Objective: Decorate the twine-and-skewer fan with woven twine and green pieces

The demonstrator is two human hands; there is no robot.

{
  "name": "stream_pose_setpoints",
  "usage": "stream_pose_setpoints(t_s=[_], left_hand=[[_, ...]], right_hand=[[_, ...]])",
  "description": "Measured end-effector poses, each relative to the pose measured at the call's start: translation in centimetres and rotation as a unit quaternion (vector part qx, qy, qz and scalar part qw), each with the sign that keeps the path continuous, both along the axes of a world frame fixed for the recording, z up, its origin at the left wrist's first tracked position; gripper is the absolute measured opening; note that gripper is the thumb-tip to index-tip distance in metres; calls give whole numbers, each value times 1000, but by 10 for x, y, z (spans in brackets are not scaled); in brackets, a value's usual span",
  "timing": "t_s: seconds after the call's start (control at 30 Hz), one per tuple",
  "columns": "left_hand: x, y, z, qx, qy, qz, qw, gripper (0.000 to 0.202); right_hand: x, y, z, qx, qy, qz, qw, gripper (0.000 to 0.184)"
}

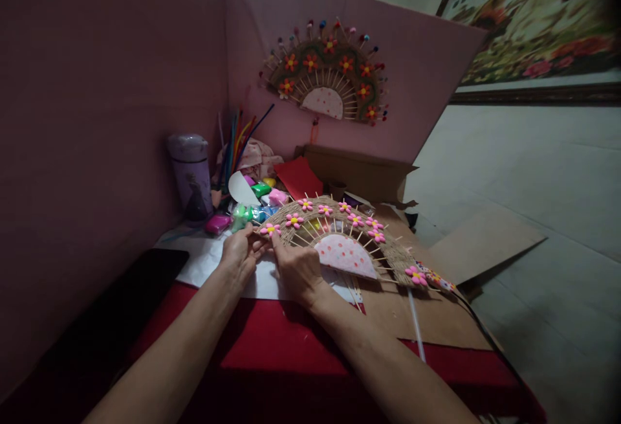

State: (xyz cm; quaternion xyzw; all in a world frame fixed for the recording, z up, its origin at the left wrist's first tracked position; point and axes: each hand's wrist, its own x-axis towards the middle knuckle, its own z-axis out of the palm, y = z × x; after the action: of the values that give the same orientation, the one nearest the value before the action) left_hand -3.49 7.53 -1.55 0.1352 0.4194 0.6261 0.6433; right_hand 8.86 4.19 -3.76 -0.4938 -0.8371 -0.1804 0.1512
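A fan-shaped craft piece (392, 259) of twine and thin sticks lies on the table, with pink flowers along its arc and a pink dotted half-circle (345, 256) at its centre. Both hands meet at its left end. My left hand (239, 256) has its fingers curled together at the leftmost pink flower (270, 230). My right hand (297, 270) rests just beside it, fingers pinched on the sticks at that same end. What exactly each fingertip grips is hidden.
A finished fan (327, 74) with red flowers hangs on the pink board. Behind the hands sit a lilac bottle (190, 175), coloured pipe cleaners (240, 136), packets of coloured clay (257, 200), red paper (299, 178) and cardboard (363, 175). A dark phone (155, 265) lies left.
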Motion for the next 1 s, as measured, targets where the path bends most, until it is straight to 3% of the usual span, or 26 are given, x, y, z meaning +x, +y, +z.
stream_pose_setpoints(t_s=[0.23,0.5,1.0], left_hand=[[0,-1,2,-6,3,-11,1000,29],[1,-2,4,-6,-1,-2,1000,30],[1,-2,3,-2,5,-10,1000,32]], right_hand=[[-5,0,1,-9,-15,7,1000,59],[-2,-6,0,6,78,-31,996,32],[-3,-5,0,7,58,-19,998,42]])
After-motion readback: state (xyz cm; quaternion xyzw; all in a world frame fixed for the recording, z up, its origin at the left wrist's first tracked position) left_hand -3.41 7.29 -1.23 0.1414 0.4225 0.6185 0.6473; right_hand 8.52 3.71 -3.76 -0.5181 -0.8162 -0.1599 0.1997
